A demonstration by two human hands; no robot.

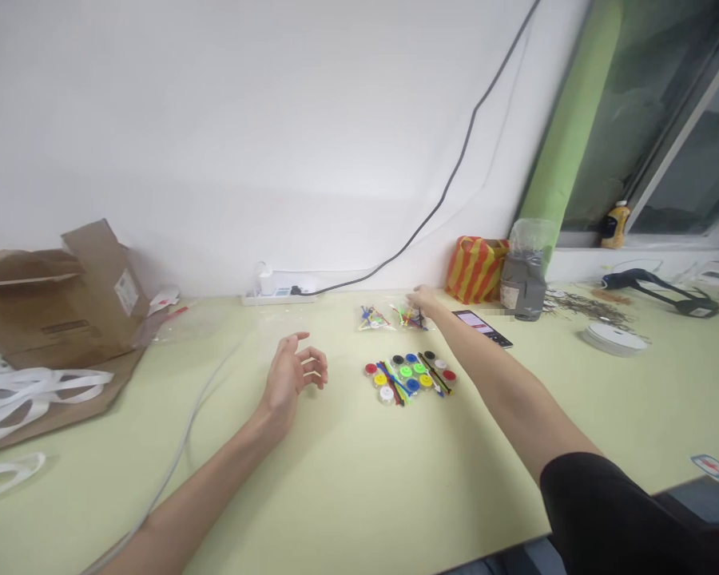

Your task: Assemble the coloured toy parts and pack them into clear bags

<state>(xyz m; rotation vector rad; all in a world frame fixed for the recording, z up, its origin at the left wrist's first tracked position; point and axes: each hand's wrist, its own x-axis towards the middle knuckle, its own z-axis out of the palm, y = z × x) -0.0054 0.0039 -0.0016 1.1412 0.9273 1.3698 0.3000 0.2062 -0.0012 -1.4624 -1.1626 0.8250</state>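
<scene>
My left hand (pixel 291 371) hovers over the table, its fingers loosely curled and apart, with nothing in them. My right hand (pixel 423 299) reaches to the back and has its fingers closed at the edge of a clear plastic bag (pixel 408 318) holding small coloured pieces. A second clear bag (pixel 374 317) of similar pieces lies just left of it. Nearer to me is a cluster of small round clear pots with coloured caps (pixel 413 385). Among them lie thin coloured sticks (pixel 395 383), in one bunch, and more dark and yellow sticks (pixel 437 374) to the right.
An open cardboard box (pixel 60 303) and white straps (pixel 29 391) are at left, near a pale cable (pixel 185 431). A power strip (pixel 279 295) sits by the wall. At right are a phone (pixel 482 328), a striped bag (pixel 476 267), a grey container (pixel 522 283) and a white roll (pixel 614 339).
</scene>
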